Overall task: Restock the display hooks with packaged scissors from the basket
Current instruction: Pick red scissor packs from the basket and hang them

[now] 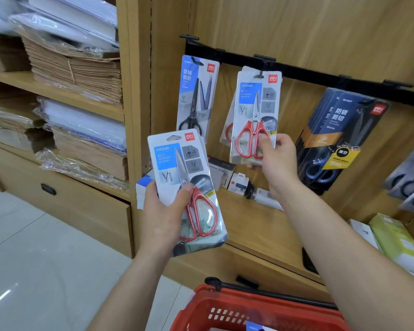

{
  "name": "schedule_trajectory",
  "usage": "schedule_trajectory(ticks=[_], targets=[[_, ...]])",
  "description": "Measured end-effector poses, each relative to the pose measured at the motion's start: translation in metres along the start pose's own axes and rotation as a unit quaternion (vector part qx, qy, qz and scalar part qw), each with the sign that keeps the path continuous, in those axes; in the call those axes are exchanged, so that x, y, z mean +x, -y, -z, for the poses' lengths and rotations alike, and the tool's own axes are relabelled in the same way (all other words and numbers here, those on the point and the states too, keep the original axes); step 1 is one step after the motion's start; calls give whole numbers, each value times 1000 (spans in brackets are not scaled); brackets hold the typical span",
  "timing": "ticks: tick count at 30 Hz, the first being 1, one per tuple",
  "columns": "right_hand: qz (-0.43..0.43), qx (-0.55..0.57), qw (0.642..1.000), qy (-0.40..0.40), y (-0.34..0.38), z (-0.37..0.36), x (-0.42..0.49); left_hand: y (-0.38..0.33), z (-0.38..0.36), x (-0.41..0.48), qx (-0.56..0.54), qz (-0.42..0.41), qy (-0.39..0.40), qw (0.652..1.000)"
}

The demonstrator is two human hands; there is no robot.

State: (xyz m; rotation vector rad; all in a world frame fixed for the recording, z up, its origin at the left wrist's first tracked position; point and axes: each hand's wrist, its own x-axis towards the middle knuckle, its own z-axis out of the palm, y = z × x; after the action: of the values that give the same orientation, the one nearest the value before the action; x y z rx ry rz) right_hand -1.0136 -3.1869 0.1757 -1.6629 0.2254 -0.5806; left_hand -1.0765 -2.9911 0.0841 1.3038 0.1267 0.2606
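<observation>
My left hand [164, 216] grips a pack of red-handled scissors [184, 185] by its lower half, thumb across the front, below and left of the hooks. My right hand [276, 161] pinches the bottom right corner of a second red-handled scissors pack [255, 111], whose top hangs on the middle hook [261, 74] of the black rail [308, 74]. More of the same packs hang behind it. A red basket [256, 309] with a black handle sits below, at the bottom edge.
A black-handled scissors pack [196, 94] hangs on the left hook. Dark-blue scissors packs [339, 137] fill the hook to the right. Small boxes [238, 182] lie on the wooden shelf below. Stacks of brown paper [77, 70] and wrapped sheets fill the left shelves.
</observation>
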Motion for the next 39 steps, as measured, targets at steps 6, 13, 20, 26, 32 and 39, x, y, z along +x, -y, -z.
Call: schedule_trajectory(ticks=[6, 13, 20, 26, 32, 39], targets=[[-25, -129, 991, 4, -34, 17, -37, 3, -1, 0, 2, 2, 5, 1000], [-56, -82, 953, 288, -49, 8, -111, 6, -8, -4, 4, -12, 22, 1000], [-11, -75, 963, 260, -59, 2, -114, 9, -8, -5, -28, 16, 33, 999], [2, -38, 977, 212, -60, 9, -120, 7, -11, -10, -28, 64, 16, 997], [-23, -12, 992, 123, -65, 29, -135, 2, -24, -33, -6, 26, 40, 999], [-16, 16, 999, 31, -31, 107, -136, -22, -69, -70, 47, -16, 71, 996]])
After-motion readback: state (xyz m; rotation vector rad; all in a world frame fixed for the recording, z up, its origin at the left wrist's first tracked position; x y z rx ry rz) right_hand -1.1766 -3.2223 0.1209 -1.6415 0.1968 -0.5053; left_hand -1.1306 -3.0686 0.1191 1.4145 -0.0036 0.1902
